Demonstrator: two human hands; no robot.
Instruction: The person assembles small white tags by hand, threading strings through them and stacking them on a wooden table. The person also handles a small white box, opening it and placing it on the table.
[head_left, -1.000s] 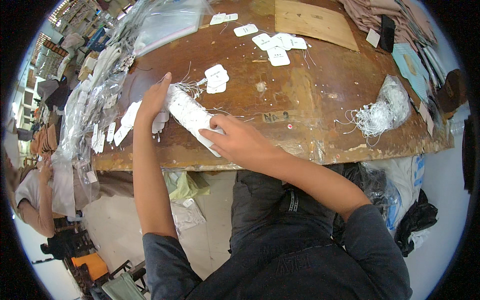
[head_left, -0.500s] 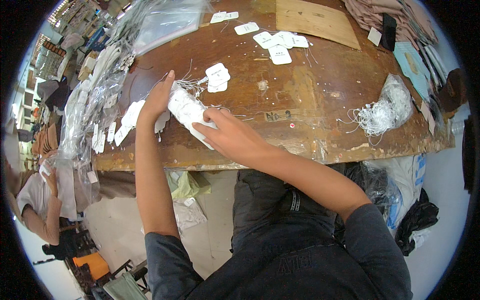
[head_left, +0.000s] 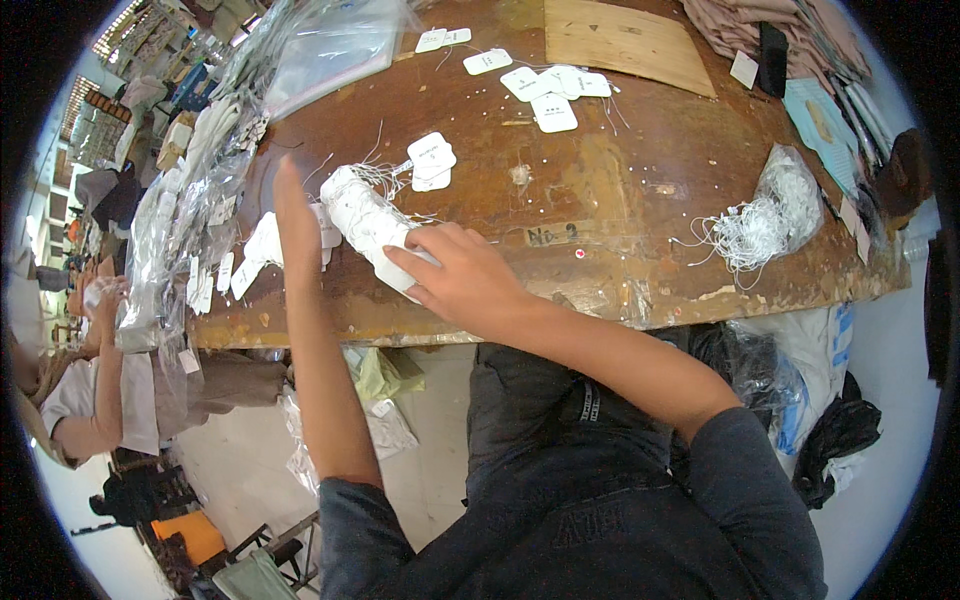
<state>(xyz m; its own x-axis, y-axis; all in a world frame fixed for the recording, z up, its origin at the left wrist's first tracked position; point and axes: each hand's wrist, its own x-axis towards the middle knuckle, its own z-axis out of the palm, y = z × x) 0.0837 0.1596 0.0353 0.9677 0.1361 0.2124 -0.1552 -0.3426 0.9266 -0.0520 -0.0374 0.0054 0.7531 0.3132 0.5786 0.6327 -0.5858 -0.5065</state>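
Observation:
A thick row of white hang tags (head_left: pixel 368 222) lies on the brown wooden table, its white strings trailing from the far end. My right hand (head_left: pixel 462 272) grips the near end of this row, with thumb and fingers around it. To the left, my left hand (head_left: pixel 296 215) is stretched out edge-on, apart from the row; its palm side is hidden. Loose white tags (head_left: pixel 263 243) lie beside and partly behind the left hand. Just beyond the row sits a small cluster of tags (head_left: pixel 431 162) with strings.
More tags (head_left: pixel 555 95) lie farther back near a thin wooden board (head_left: pixel 630 45). A plastic bag of white strings (head_left: pixel 780 215) rests at the right. Clear plastic bags (head_left: pixel 335 50) and wrapped garments (head_left: pixel 180 230) line the left side. Another person (head_left: pixel 95 395) is at the far left.
My left hand has come away from the row of tags, shifting left and slightly nearer. My right hand stays on the near end. The other person's hand has risen.

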